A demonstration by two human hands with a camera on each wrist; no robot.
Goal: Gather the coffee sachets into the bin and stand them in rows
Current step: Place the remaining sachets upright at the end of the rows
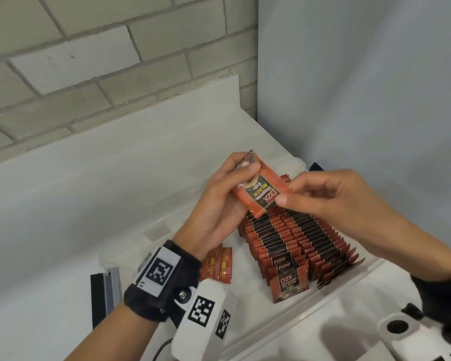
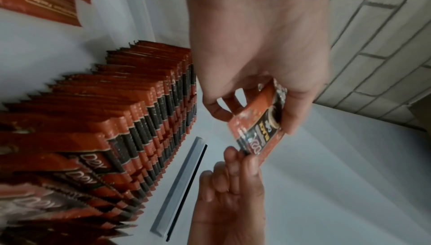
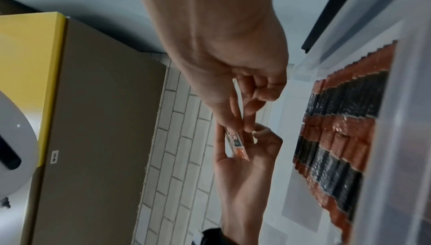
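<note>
Over the clear plastic bin [image 1: 336, 291] my left hand [image 1: 236, 182] grips a small stack of orange-and-black coffee sachets [image 1: 262, 190], tilted. My right hand [image 1: 288, 195] pinches the stack's near corner between thumb and forefinger. The left wrist view has the same stack [image 2: 257, 125] between both hands, and the right wrist view shows it edge-on [image 3: 236, 144]. Below, several rows of sachets [image 1: 297, 243] stand upright in the bin. A few loose sachets [image 1: 218, 264] lie flat on the bin floor to their left.
A grey-and-black strip [image 1: 106, 290] lies on the white counter left of the bin. A brick wall [image 1: 89, 61] rises behind and a pale wall stands at the right. A yellow-and-brown box [image 3: 93, 120] appears in the right wrist view.
</note>
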